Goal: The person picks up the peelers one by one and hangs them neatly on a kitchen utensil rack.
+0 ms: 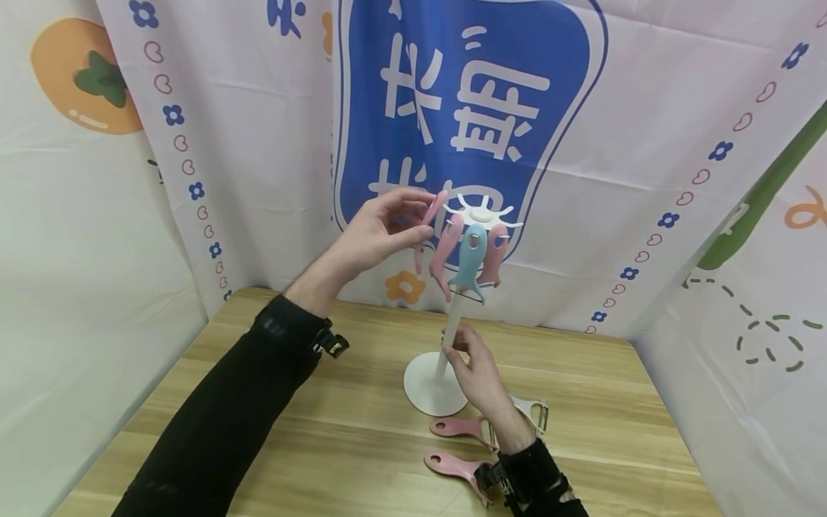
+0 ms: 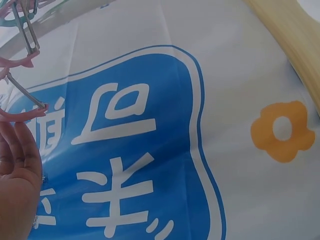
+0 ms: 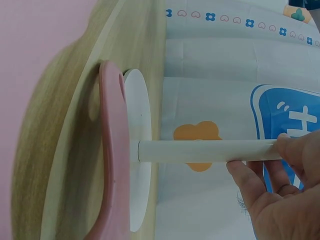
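Observation:
A white stand with a ring of prongs [image 1: 481,214] on its pole [image 1: 454,316] rises from a round base [image 1: 420,388]. Up at its left side, my left hand [image 1: 381,231] pinches a pink peeler [image 1: 436,207] close to a prong; whether the prong passes through its hole I cannot tell. On the front prongs hang a pink peeler [image 1: 444,251], a light blue peeler [image 1: 472,255] and another pink peeler [image 1: 494,255]. Lower down, my right hand [image 1: 479,373] grips the pole, thumb and fingers around it in the right wrist view. The left wrist view shows the held peeler's metal blade [image 2: 25,91].
On the wooden table [image 1: 349,431], near my right forearm, lie two pink peelers, one nearer the base [image 1: 455,426] and one nearer me [image 1: 449,463]. A white peeler [image 1: 531,406] lies partly behind that forearm. A printed cloth [image 1: 278,179] hangs behind the table.

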The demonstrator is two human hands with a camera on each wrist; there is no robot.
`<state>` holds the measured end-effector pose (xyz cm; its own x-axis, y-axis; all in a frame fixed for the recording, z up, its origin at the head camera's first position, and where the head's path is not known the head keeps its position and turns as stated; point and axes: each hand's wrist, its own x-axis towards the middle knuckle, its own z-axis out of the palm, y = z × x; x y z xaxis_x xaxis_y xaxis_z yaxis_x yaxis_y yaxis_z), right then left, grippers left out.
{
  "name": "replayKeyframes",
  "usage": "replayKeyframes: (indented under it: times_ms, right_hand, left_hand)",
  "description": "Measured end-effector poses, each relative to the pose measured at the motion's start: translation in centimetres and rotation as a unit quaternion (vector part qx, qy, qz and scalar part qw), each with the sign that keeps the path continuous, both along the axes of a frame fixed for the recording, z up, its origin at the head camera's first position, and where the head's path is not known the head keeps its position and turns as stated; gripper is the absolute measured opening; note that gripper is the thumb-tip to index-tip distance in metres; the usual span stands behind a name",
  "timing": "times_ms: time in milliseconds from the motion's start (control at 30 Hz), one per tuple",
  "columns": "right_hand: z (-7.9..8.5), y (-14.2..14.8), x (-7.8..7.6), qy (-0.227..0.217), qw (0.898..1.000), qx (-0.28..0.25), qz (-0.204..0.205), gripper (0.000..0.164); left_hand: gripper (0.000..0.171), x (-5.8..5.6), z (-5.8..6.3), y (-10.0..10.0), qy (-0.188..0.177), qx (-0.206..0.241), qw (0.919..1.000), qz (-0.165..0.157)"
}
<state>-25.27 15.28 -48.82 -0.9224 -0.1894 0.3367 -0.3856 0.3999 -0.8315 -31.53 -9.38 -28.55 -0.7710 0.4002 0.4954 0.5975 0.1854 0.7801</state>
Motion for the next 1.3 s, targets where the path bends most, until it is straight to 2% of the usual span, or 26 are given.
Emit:
replayKeyframes:
  times_ms: [100, 200, 333, 433, 1000, 1300]
  right_hand:
    - [0.2, -0.2, 0.1, 0.001, 1.000, 0.000, -0.007, 0.026]
    - [1.5, -0.7, 1.0, -0.004, 1.000, 0.001, -0.009, 0.026]
    - [1.2, -0.4, 0.8, 0.003, 1.000, 0.005, 0.002, 0.025]
    - [-0.1, 0.1, 0.0, 0.009, 1.000, 0.010, 0.006, 0.025]
    - [0.5, 0.2, 0.1, -0.021, 1.000, 0.014, 0.004, 0.026]
    - [0.9, 0.6, 0.1, -0.051, 0.998, -0.021, 0.029, 0.029]
  left_hand:
    - [0.054, 0.0, 0.1, 0.4, -0.005, -0.006, 1.0000, -0.002]
    - [0.052, -0.1, 0.2, 0.7, -0.002, -0.010, 0.9999, -0.009]
    - [0.051, -0.2, 0.1, 1.0, -0.006, -0.011, 0.9996, -0.025]
    - [0.052, -0.3, -0.1, 1.2, -0.014, -0.014, 0.9993, -0.032]
    - [0.054, -0.2, -1.1, 1.1, -0.023, -0.001, 0.9983, -0.053]
    - [0.048, 0.3, -1.9, 0.6, -0.015, -0.013, 0.9988, -0.045]
